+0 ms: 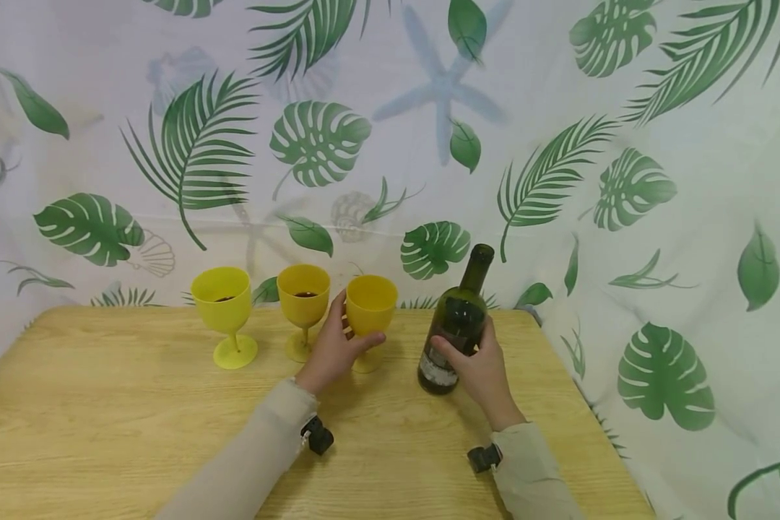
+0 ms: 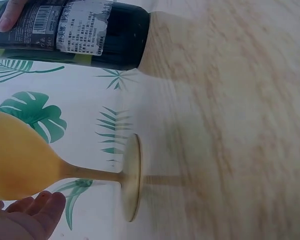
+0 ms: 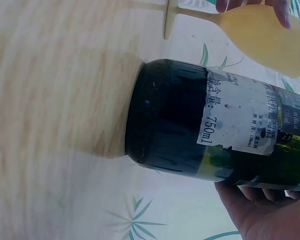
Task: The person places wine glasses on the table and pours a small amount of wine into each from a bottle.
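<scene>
My left hand (image 1: 340, 348) has its thumb and fingers about the bowl of the rightmost orange-yellow goblet (image 1: 372, 302). In the left wrist view that goblet (image 2: 25, 160) stands on its round foot, fingertips at its bowl. The dark green wine bottle (image 1: 453, 321) is to the right, gripped round its body by my right hand (image 1: 484, 370). Its neck is open at the top and points up. A torn white label (image 3: 240, 112) marked 750ml shows in the right wrist view. The bottle's base is at the tabletop, a short way from the goblet.
Left of my hands stand another orange-yellow goblet (image 1: 303, 292) and a brighter yellow goblet (image 1: 222, 307), each with dark liquid inside. All are near the back edge of the wooden table (image 1: 104, 426). A leaf-patterned curtain (image 1: 390, 202) hangs behind and on the right.
</scene>
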`<action>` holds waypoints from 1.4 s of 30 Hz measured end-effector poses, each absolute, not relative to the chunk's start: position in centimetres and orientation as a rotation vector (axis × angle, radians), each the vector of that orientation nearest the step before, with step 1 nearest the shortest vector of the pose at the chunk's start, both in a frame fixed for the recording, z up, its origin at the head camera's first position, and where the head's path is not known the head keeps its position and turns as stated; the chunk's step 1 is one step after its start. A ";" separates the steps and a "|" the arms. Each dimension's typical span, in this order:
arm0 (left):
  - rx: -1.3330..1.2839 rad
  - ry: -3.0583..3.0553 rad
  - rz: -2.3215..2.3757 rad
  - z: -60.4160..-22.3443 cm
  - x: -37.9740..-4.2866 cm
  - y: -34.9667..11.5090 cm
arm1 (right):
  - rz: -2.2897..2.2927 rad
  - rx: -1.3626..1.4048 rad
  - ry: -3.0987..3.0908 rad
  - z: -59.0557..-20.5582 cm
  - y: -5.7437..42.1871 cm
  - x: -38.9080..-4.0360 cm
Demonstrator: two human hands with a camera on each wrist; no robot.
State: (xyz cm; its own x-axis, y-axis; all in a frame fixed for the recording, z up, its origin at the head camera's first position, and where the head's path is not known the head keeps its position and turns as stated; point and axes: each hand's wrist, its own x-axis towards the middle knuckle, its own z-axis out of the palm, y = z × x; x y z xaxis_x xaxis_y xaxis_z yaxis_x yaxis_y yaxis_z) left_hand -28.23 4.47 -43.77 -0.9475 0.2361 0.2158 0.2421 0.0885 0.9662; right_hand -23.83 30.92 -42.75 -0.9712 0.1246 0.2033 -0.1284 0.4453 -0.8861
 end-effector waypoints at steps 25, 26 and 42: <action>-0.505 -2.363 -1.982 -43.7 -28.5 4.1 | 1.565 0.014 -2.461 -42.5 30.8 -23.6; -0.520 -2.374 -1.978 -43.7 -28.4 3.9 | 1.564 0.013 -2.461 -42.5 30.8 -23.6; -1.013 -2.511 -2.047 -43.4 -26.2 -1.7 | 1.537 0.026 -2.454 -42.8 30.9 -23.7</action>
